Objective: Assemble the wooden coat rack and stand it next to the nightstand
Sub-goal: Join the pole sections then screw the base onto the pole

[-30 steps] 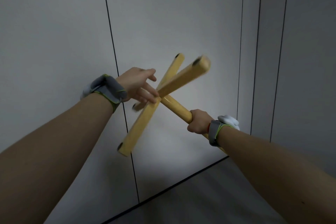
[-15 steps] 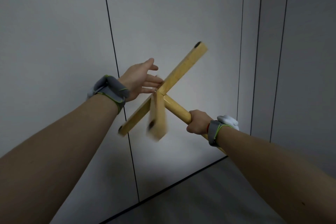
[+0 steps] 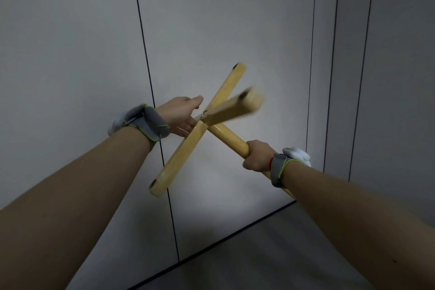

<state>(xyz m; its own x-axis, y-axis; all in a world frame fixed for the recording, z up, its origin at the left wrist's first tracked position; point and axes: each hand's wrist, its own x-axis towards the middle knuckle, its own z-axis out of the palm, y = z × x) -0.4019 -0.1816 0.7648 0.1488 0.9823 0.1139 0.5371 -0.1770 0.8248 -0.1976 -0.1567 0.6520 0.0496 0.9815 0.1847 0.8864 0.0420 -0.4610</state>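
Note:
I hold a round wooden pole (image 3: 229, 138) up in the air, pointing away towards the wall. My right hand (image 3: 257, 155) is wrapped around its shaft. At the pole's far end sits the wooden cross base: one long bar (image 3: 186, 150) runs from lower left to upper right, and a second bar (image 3: 233, 109), blurred with motion, points right. My left hand (image 3: 182, 113) is at the hub of the cross with flat, spread fingers touching the bars, not gripping them. Both wrists carry grey straps.
A pale panelled wall (image 3: 223, 19) with thin dark vertical seams fills the view close behind the cross. A grey floor (image 3: 270, 254) meets it at the bottom. No nightstand is in sight.
The loose bar of the cross has swung round, from hanging downward half a second ago to pointing right. My left hand stays open at the hub; my right hand keeps its grip.

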